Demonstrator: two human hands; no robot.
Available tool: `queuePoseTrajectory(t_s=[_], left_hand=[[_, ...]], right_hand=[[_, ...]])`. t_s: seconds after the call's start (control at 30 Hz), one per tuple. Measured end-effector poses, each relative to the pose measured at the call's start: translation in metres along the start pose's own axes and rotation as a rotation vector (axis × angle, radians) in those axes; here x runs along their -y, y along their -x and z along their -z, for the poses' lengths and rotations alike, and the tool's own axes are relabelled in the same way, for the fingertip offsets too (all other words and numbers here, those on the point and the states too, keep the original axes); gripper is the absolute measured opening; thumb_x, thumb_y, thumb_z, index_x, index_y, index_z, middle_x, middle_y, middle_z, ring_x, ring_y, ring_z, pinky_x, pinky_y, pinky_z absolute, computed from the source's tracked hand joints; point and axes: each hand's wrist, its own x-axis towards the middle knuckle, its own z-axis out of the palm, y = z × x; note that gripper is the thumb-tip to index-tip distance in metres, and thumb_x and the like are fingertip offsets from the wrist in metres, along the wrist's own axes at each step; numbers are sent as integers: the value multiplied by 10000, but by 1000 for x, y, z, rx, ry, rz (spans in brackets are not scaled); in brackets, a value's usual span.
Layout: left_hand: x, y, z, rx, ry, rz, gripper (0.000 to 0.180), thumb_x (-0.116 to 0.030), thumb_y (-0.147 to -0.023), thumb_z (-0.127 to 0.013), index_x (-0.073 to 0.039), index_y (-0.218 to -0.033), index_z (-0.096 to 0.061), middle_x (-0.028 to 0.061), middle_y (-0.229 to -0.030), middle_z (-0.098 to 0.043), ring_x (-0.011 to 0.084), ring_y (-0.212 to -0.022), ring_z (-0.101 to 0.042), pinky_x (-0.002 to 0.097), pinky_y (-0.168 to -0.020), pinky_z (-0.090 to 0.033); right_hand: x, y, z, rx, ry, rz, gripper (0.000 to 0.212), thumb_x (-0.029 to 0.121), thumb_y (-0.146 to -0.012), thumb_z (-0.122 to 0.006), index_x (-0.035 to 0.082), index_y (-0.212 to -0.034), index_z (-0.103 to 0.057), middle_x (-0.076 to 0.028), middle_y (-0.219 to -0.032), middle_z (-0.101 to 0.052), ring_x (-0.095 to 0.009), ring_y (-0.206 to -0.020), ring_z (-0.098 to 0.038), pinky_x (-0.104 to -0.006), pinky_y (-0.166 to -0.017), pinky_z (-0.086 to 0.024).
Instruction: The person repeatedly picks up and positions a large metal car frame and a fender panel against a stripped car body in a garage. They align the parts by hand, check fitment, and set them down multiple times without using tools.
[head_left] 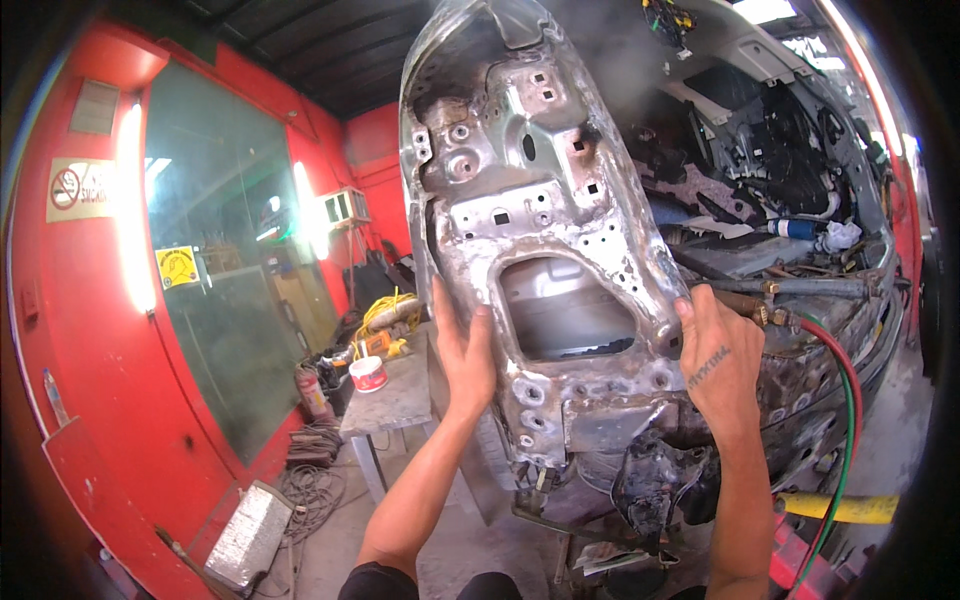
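A large bare-metal car body panel (pixel 560 215) stands tilted up in front of me, with square and round holes, weld marks and one big opening. On its left edge is my left hand (pixel 462 355), thumb on the front face and fingers along the side. My right hand (pixel 722 350) is closed on the lower right edge, its fingertips partly hidden. Just right of that hand lies a gas torch (pixel 755 308) with brass fittings, joined to a red hose (pixel 845 345) and a green hose (pixel 850 400). The panel's lower end meets the rusty car body (pixel 800 370).
On the left, a small table (pixel 390 412) holds a white-and-red tub (pixel 368 374), an orange tool and a yellow cord. A fire extinguisher (pixel 313 392), coiled cables (pixel 315 490) and a silvery box (pixel 250 535) stand near the red wall. A blue bottle (pixel 795 229) lies inside the car.
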Motion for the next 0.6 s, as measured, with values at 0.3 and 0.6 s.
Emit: queuePoseTrajectory(t_s=[0.3, 0.6], left_hand=[[-1, 1, 0, 9, 49, -3, 739, -122, -984, -567, 74, -1586, -186, 228, -1639, -264, 273, -1509, -263, 349, -1227, -175], [2, 0, -2, -3, 65, -23, 713, -108, -990, -545, 82, -1581, -195, 229, -1622, -301, 262, -1485, -309, 340, -1217, -201]], right_hand=[[-1, 1, -2, 3, 17, -6, 210, 187, -1006, -582, 37, -872, -523, -181, -726, -637, -407, -676, -644, -501, -596, -461], [-2, 1, -2, -12, 7, 12, 206, 183, -1003, -585, 40, -872, -514, -180, -719, -626, -413, -671, -633, -501, -585, -452]])
